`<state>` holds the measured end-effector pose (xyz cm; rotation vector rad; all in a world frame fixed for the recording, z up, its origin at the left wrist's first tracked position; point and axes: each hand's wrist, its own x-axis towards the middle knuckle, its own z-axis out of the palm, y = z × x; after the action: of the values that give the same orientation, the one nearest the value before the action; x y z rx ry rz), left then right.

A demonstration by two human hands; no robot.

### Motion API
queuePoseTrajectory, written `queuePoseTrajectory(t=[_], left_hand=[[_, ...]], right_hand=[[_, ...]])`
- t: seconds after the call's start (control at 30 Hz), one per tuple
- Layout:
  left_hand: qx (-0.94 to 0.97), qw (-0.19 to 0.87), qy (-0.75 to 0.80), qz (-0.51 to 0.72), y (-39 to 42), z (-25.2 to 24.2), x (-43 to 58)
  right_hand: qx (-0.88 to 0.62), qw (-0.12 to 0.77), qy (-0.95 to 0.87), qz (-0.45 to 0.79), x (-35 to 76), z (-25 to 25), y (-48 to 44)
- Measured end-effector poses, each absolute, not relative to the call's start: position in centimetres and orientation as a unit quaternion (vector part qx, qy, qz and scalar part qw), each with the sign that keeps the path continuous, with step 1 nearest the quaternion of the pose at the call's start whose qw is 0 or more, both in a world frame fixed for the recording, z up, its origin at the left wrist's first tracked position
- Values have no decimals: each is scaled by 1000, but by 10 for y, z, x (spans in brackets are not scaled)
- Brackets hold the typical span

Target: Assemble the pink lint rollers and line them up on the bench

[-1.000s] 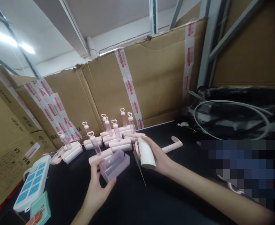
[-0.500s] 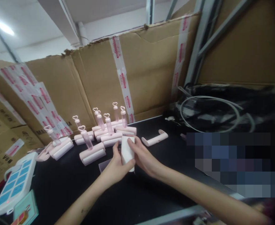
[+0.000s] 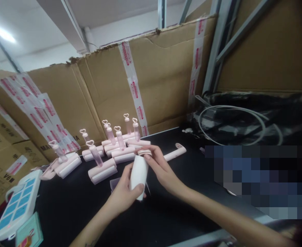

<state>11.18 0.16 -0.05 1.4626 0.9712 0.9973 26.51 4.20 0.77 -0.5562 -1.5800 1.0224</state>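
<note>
My left hand (image 3: 123,188) is wrapped round the lower part of a white lint roller refill (image 3: 138,173), held nearly upright with its top leaning right. At its top, my right hand (image 3: 165,171) pinches a pale pink round end piece (image 3: 144,152), which touches or sits in the roll's end; I cannot tell which. Behind my right hand lies a pink curved roller cover (image 3: 178,152), partly hidden. Several pink lint rollers (image 3: 101,169) with clear handles and heart-shaped loops stand beyond my hands. A translucent flat piece (image 3: 114,184) lies partly behind my left hand.
A white power strip (image 3: 17,206) with blue sockets lies at the left, beside a teal card (image 3: 29,228). Cardboard (image 3: 166,79) walls the back of the black table (image 3: 71,206). Coiled pale tubing (image 3: 231,107) rests on black plastic at the right. A metal edge (image 3: 204,238) runs along the front.
My right hand has moved up from the roll's side to its top, where the pink end piece now shows. The roll has dropped slightly and tilts more.
</note>
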Motion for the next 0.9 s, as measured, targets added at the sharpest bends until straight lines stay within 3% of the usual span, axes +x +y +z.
queuePoseTrajectory(t=[0.53,0.9], left_hand=[[598,533,390,455,-5,10,107],[547,569,354,502,-10,4,115]], right_hand=[[-158,568,-612,527,265,16,36],[-191,581,-746,265,265,16,31]])
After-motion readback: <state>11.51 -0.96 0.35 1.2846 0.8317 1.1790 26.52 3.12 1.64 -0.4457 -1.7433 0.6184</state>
